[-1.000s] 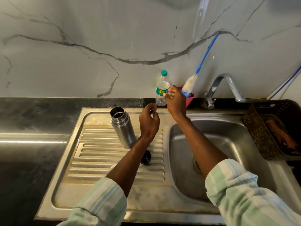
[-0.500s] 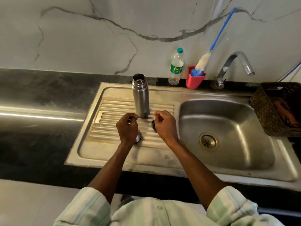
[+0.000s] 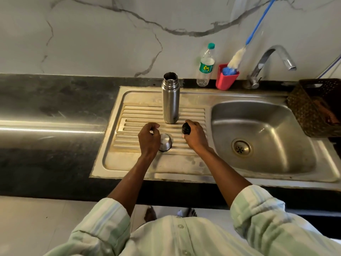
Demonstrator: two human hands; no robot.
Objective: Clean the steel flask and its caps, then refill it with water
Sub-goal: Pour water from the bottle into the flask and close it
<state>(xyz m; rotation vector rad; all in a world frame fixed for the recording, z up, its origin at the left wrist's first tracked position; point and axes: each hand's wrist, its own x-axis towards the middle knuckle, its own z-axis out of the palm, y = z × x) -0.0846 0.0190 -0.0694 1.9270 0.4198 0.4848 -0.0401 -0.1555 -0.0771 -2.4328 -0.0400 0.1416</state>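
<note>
Nearest to the camera, two striped sleeves (image 3: 103, 224) reach over the dark counter (image 3: 46, 100) to the steel drainboard (image 3: 129, 163). The left hand (image 3: 148, 140) has its fingers curled, with the thumb and a fingertip close together; it lies just beside the steel cap (image 3: 165, 142), which lies mouth-down on the ribs. I cannot tell if the hand touches this cap, because the hand hides the cap's left edge. The right hand (image 3: 195, 137) grips the black cap (image 3: 186, 128) with curled fingers, and only the top part of the cap shows above them.

Behind both hands, the flask (image 3: 170, 100) stands upright on the drainboard, open at the mouth. Its inside is dark, so what it holds cannot be seen.

To the right, the basin (image 3: 276, 135) has a round drain (image 3: 240, 147) at the bottom. A brown basket (image 3: 302, 108) sits on the right rim and is cut off by the picture edge; something brownish lies in it, perhaps a scrubber.

At the wall stands a plastic bottle (image 3: 205, 65) with a green lid, which looks almost empty. Next to it, a red cup (image 3: 226, 80) holds a brush (image 3: 235, 60) with a blue handle, and its top goes out of view. Behind the basin is the tap (image 3: 269, 61).
</note>
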